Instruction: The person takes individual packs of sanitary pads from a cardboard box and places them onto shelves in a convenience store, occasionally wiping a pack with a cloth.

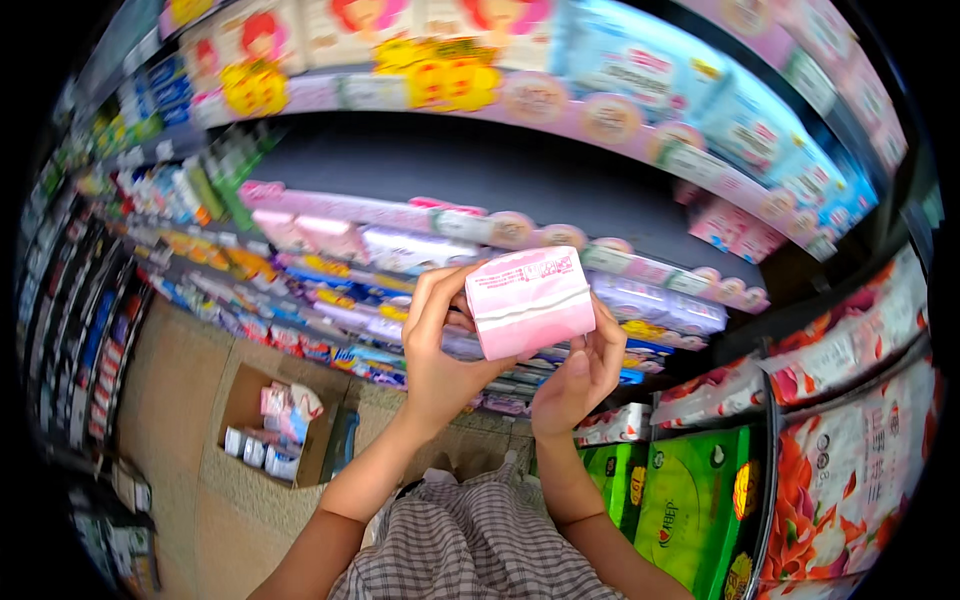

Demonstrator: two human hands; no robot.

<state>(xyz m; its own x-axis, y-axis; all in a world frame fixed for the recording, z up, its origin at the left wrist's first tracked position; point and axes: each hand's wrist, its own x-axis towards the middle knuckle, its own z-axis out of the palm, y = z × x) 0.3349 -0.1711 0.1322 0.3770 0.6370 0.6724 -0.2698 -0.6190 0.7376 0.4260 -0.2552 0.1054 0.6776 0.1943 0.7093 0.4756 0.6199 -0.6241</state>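
Between both hands I hold a small pink soft package (531, 300), tilted, with a pale seam across its face and printed writing and small pictures at its upper edge. My left hand (442, 337) grips its left side, the thumb under its lower edge. On the right side, my right hand (589, 367) supports it with curled fingers. Behind the package runs a shelf edge with a pink label strip (514, 229). Just below that strip, pink and white packs (322, 236) and lilac packs (652, 300) sit in a row.
Light-blue packs (637, 67) fill the upper shelf, beside yellow price tags (450, 75). On the floor at left stands an open cardboard box (244, 405) holding several packages. Green packs (690, 495) and large floral packs (847, 480) are stacked close at my right.
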